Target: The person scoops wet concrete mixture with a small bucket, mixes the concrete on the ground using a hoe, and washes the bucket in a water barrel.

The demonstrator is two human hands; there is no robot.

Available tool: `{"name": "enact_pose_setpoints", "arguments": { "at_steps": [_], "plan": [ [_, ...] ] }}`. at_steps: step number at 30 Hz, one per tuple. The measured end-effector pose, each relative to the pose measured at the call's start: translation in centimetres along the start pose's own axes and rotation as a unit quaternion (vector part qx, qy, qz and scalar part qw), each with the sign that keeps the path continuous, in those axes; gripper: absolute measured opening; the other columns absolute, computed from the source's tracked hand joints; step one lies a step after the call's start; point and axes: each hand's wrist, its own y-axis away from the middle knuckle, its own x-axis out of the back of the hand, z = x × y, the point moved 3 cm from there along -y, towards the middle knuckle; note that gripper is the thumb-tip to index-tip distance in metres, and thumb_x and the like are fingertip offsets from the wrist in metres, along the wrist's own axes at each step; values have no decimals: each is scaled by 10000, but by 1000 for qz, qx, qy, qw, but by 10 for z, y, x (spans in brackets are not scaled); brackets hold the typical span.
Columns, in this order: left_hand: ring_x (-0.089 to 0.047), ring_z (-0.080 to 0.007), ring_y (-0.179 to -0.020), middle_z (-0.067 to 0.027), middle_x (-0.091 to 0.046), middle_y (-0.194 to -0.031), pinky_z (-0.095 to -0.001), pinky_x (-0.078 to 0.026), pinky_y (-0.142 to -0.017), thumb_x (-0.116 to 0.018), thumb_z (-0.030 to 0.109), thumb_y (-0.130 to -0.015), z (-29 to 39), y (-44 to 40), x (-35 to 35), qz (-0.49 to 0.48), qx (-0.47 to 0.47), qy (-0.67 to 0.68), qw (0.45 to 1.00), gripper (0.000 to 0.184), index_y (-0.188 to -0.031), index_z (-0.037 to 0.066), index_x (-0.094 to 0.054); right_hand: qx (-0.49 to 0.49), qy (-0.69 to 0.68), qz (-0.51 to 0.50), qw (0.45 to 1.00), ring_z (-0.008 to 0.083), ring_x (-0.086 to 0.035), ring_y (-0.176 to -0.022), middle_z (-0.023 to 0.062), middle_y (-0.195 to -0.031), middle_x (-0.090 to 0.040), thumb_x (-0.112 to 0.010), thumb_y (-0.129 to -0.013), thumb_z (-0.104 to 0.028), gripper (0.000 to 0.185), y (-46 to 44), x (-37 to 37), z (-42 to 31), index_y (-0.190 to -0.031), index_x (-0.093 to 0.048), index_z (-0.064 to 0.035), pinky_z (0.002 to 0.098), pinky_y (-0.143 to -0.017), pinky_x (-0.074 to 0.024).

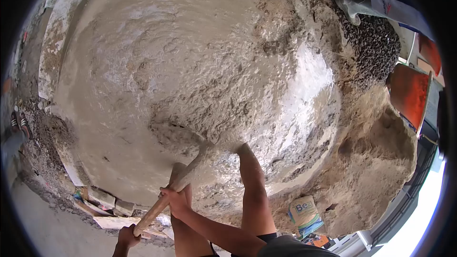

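Gripping a long wooden handle (151,215), both hands are closed around it: the left hand (127,236) has its fingers wrapped about the near end, and the right hand (177,201) clasps it farther up, ahead and to the right of the left hand. From the right hand the handle slants forward and rightward into a broad pool of wet grey mix (200,66), where its far end is lost; whatever head it carries cannot be made out clearly.

The pool spreads well ahead of both hands and to either side, churned and lumpy in the middle, glossy to the right. Two bare legs (252,185) stand in it, one just beside the right hand and one farther to its right, feet hidden in the mix.

To the right of the right hand, past the legs, a printed bag (305,214) sits against a heap of sand (366,162). Far ahead and right lie dark gravel (373,50) and an orange tub (410,95). Left of the hands, well ahead, pale blocks (59,43) edge the pool, and another person's sandalled feet (21,124) show near the border.
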Motion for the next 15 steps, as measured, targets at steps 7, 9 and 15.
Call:
{"name": "enact_pose_setpoints", "arguments": {
  "at_steps": [7, 9, 15],
  "plan": [
    [-659, -392, -838, -233, -668, -902, -468, -527, -701, -678, 254, -803, 339, -138, 119, 173, -273, 160, 933, 398, -1106, 15, -580, 274, 1, -28, 961, 176, -515, -602, 58, -706, -503, -602, -814, -2, 136, -60, 14, -282, -883, -487, -12, 333, -547, -453],
    [-660, -385, -841, -213, -679, -892, -456, -524, -721, -704, 250, -782, 443, -158, 177, 245, -369, 251, 861, 364, -1049, 18, -620, 377, 10, -18, 926, 155, -490, -569, 41, -688, -488, -600, -825, -35, 126, -100, -7, -419, -868, -484, -13, 308, -499, -432],
    [-662, -376, -789, -230, -678, -861, -453, -518, -679, -676, 247, -768, 489, -169, 188, 237, -351, 329, 844, 403, -1088, 7, -631, 326, 211, 57, 920, 223, -503, -492, 107, -639, -508, -553, -804, -54, 86, -214, -34, -561, -803, -528, 29, 375, -451, -439]
  ]
}}
